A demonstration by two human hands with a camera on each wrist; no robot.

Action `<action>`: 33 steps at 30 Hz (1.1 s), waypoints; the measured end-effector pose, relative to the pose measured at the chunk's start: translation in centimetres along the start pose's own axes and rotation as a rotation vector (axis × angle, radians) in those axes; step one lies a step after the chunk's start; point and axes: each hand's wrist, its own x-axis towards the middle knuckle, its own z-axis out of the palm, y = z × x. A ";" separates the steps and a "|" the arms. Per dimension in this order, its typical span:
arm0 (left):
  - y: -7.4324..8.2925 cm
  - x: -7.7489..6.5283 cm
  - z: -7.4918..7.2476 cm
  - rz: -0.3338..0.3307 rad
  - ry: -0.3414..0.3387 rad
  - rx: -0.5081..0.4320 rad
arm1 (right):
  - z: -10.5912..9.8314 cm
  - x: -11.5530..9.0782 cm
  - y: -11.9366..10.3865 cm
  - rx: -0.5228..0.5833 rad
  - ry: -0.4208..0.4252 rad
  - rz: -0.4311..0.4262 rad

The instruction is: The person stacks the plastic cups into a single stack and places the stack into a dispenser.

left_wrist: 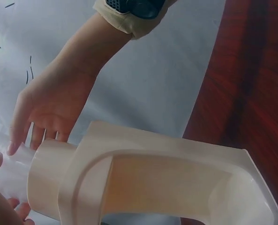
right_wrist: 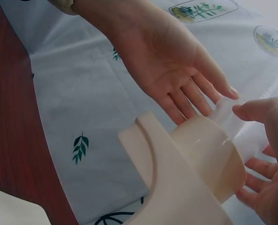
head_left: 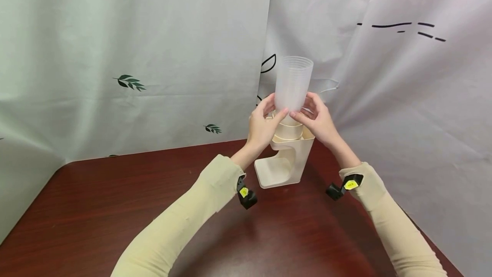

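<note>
A stack of translucent plastic cups (head_left: 294, 82) stands upright, its lower end in the round collar of a cream cup dispenser (head_left: 303, 161). My left hand (head_left: 263, 125) holds the stack from the left, thumb across its front near the bottom. From the other side my right hand (head_left: 320, 119) holds it too, the two thumb tips close together. Seen from the left wrist, the dispenser's collar (left_wrist: 49, 178) surrounds the cups' end, with fingertips right at its rim. The right wrist view shows the cups (right_wrist: 244, 133) between both hands, partly hidden by fingers.
The dispenser's open bay and flat base (head_left: 274, 172) face left on the dark red wooden table (head_left: 153, 208). Grey-white patterned cloth (head_left: 184, 54) hangs behind and along the right side. Black camera mounts (head_left: 246, 195) sit on both sleeves.
</note>
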 end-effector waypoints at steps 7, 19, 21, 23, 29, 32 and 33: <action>-0.2 -0.5 -0.2 -0.056 -0.020 0.086 | 0.0 -0.5 0.4 -0.077 -0.039 0.067; -1.0 -1.2 -0.2 -0.061 -0.002 0.158 | 0.0 -1.1 0.6 -0.178 -0.067 0.121; -1.2 -1.3 -0.3 -0.064 0.002 0.157 | 0.1 -1.2 0.4 -0.188 -0.059 0.110; -1.4 -1.4 -0.4 -0.068 0.007 0.157 | 0.2 -1.0 0.0 -0.203 -0.032 0.078; -2.1 -2.0 -0.9 -0.116 0.026 0.137 | -0.2 1.0 -2.0 -0.347 0.082 -0.151; -2.6 -2.6 -1.2 -0.156 0.026 0.141 | -0.3 2.3 -3.0 -0.510 0.023 -0.289; -2.7 -2.7 -1.3 -0.170 0.024 0.140 | -0.3 2.7 -3.4 -0.564 -0.013 -0.315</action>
